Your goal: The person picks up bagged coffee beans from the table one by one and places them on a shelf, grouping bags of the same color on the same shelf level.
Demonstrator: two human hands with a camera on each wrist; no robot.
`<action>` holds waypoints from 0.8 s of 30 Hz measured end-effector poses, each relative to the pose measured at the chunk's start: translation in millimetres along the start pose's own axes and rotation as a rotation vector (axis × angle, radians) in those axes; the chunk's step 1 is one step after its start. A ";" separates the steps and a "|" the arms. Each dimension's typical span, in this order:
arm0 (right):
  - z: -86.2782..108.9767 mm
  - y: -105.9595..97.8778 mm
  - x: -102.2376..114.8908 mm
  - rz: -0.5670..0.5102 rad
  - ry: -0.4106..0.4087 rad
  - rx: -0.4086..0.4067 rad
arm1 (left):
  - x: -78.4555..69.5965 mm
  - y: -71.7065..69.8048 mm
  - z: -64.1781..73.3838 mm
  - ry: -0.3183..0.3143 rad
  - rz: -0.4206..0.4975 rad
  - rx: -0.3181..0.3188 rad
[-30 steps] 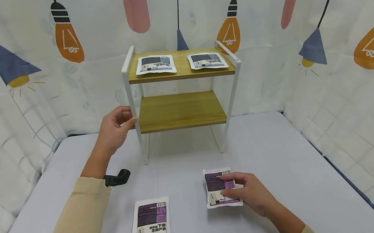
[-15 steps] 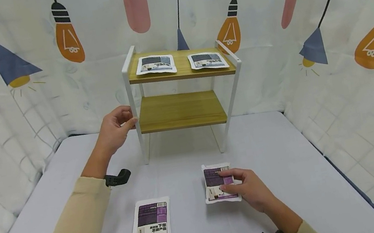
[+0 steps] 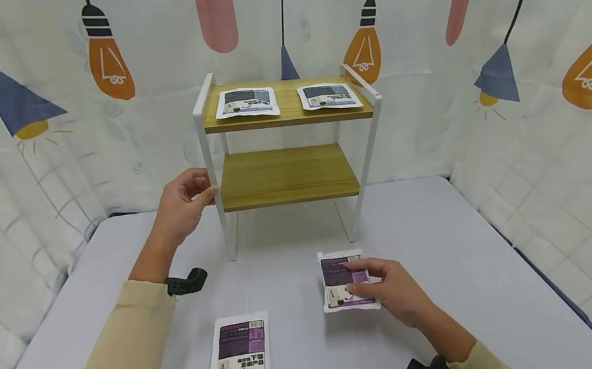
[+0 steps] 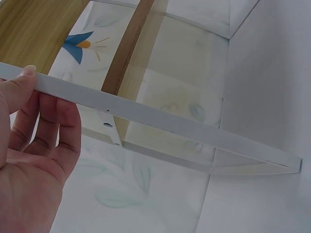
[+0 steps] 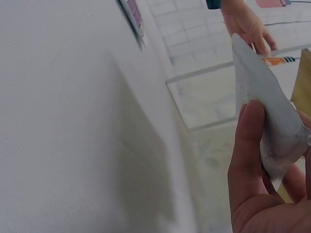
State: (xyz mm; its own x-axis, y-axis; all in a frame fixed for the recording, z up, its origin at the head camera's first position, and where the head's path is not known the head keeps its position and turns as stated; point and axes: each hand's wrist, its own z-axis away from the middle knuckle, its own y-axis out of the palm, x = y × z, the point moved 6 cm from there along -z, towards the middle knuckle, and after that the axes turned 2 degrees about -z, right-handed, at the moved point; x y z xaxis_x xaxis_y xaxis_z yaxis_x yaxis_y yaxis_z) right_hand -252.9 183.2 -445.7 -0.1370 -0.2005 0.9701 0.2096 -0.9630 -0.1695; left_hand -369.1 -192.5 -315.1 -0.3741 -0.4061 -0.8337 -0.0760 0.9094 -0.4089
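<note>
My left hand (image 3: 180,205) grips the white left leg of a small two-tier shelf (image 3: 289,176). In the left wrist view, the thumb lies on one side of the white frame (image 4: 160,116) and curled fingers on the other. My right hand (image 3: 402,291) pinches a white and purple printed pouch (image 3: 337,275) by its right side, raised above the table. The right wrist view shows the pouch's pale side (image 5: 267,97) between thumb and fingers. A similar pouch (image 3: 239,354) lies flat on the table at front left.
Two more pouches, a left one (image 3: 246,103) and a right one (image 3: 331,96), lie on the shelf's top board. The lower board (image 3: 285,176) is bare wood. A white-covered table (image 3: 288,277) carries everything, with printed curtains (image 3: 162,122) around it.
My right hand has moved slightly away from me, toward the shelf, with the pouch in it. My left hand stays on the shelf leg.
</note>
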 end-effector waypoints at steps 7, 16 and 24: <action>-2.2 -0.8 6.4 0.006 -0.014 -0.004 | -0.9 -0.5 0.0 0.008 0.005 -0.002; -6.0 -1.4 15.9 -0.036 -0.036 0.018 | 1.3 0.1 -0.5 0.011 0.009 -0.001; -12.5 -3.7 22.3 -0.023 -0.059 0.001 | 2.5 -0.1 -1.2 0.009 0.004 -0.002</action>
State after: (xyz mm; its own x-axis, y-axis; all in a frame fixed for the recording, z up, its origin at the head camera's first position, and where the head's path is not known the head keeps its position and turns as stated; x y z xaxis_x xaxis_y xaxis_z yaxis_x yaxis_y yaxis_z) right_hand -268.9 180.0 -425.7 -0.0845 -0.1669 0.9823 0.2077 -0.9672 -0.1464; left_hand -371.1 -193.6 -316.7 -0.3826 -0.4020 -0.8319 -0.0765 0.9111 -0.4051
